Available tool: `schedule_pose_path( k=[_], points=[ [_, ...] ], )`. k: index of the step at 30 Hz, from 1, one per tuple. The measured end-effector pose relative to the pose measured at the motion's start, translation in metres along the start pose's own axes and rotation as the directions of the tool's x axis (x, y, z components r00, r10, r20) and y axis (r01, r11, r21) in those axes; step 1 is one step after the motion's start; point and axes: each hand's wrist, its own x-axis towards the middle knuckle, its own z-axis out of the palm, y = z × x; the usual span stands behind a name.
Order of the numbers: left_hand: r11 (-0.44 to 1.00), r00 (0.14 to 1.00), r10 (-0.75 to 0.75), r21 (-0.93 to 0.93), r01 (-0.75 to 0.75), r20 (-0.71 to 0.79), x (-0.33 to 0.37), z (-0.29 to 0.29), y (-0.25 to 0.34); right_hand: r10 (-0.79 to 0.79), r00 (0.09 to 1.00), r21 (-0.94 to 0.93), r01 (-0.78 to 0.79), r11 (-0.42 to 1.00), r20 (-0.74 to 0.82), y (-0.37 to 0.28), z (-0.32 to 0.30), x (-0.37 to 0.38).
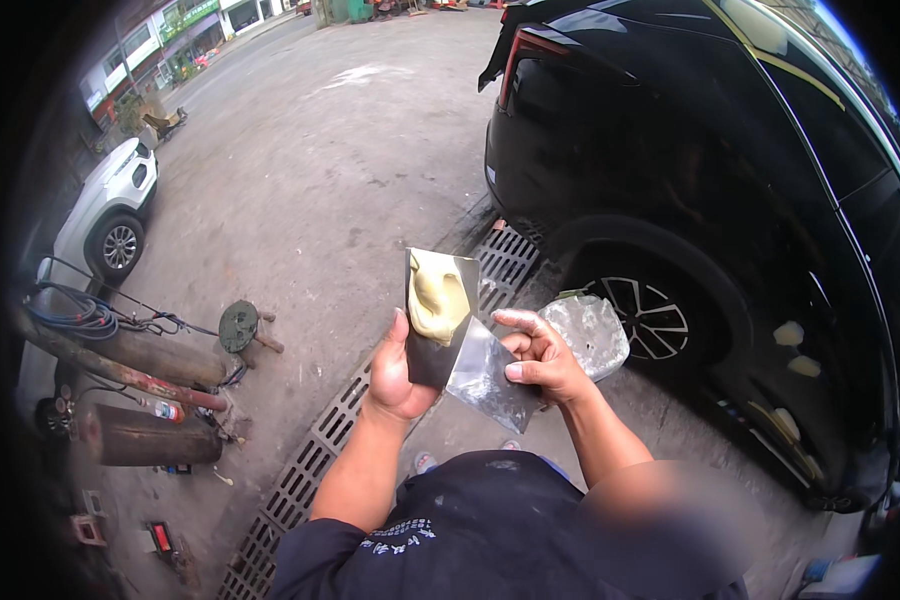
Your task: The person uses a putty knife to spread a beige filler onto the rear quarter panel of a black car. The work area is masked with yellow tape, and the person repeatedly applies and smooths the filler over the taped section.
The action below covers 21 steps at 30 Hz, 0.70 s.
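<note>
Concrete yard [300, 160], crossed by grating [315, 455]; black car [670, 130] alongside. Dark plate [428, 360] gripped by left hand [395, 382], spreader [485, 380] by right hand [548, 360].

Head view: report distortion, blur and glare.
Head view: the black car curves toward the rim, and the corners go black; head view: a smudge blurs the dark shirt at lower right; head view: bluish-white glare at upper right; head view: yellow putty reads clearly.

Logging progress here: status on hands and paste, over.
Left hand holding dark board. Right hand gripping grey scraper. Yellow paste on board. Black car at right.
</note>
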Motion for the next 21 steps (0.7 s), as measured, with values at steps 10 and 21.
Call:
schedule_pose_path(
  k=[10,21],
  points=[
    [0.999,0.995,0.031,0.009,-0.032,0.096,0.015,0.016,-0.021,-0.175,0.965,0.096,0.197,0.976,-0.195,-0.025,-0.059,-0.010],
    [0.864,0.949,0.313,0.401,-0.306,0.050,0.051,0.046,-0.061,-0.038,0.983,-0.250,-0.008,0.968,-0.180,-0.052,-0.043,-0.015]
  ],
)
